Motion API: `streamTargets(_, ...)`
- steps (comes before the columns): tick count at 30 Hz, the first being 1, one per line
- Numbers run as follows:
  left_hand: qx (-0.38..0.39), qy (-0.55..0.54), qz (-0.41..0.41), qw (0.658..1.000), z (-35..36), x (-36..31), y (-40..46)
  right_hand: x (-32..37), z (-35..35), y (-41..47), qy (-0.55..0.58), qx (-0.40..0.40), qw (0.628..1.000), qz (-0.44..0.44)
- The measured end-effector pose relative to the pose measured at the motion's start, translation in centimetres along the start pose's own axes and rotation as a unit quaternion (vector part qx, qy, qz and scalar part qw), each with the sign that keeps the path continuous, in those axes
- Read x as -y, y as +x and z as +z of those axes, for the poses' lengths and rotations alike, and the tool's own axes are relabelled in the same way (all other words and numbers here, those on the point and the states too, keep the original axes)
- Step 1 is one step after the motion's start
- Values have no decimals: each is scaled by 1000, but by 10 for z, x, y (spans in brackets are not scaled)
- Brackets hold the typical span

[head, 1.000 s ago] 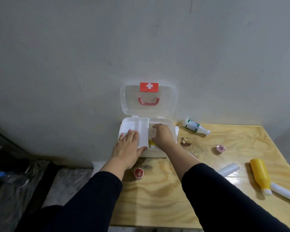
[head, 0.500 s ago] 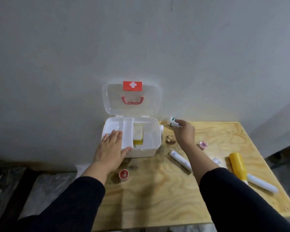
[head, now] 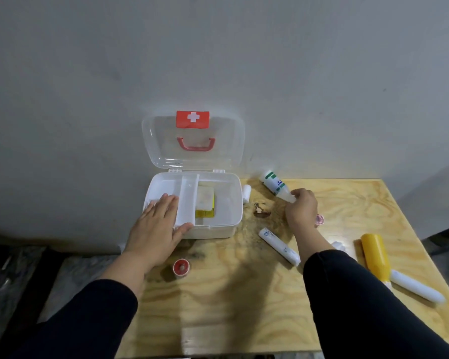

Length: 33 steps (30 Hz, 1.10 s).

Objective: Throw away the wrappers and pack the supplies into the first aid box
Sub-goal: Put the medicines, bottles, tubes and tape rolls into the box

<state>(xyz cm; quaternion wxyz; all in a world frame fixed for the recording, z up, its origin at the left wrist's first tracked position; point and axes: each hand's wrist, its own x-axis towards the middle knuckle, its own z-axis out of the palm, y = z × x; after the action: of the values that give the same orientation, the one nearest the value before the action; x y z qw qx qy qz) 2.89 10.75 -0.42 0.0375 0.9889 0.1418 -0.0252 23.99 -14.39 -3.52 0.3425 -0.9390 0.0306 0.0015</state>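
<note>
Right grip [head: 301, 207] clasps a white plastic bottle [head: 274, 184]; left grip [head: 158, 225] lies flat on the glossy box [head: 233, 203].

A white cross on a red label [head: 192, 118] stood at the top of the clear raised lid [head: 226, 141] of the first aid box [head: 219, 228]; it was the only sign that could be made out plainly. The white bottle [head: 274, 183] with green bands carried dark blue print, too blurred to read. The white tube [head: 279, 245] lying on the wooden table [head: 239, 301] bore small blue markings near its far end and further along, likewise illegible. No numbers or brand names could be read anywhere.
</note>
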Motion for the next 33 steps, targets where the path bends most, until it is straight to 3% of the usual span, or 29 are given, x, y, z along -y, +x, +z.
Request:
streamTargets(7,12,-9,-13,1000,-4,-4,-1,19,-21,-7,124,-51,988,-79)
streamTargets(11,14,-14,-11,1000,-6,-4,-1,38,-37,-9,206,-48,974,-78)
streamTargets(23,49,-28,-22,998,-16,-8,-3,120,-83,-43,228,-38,955,-184)
streamTargets(28,79,-9,-24,997,-18,-10,0,145,-60,-62,214,3,952,-216)
streamTargets(33,56,-36,-22,998,-18,-8,-3,141,-23,-69,126,30,957,-260)
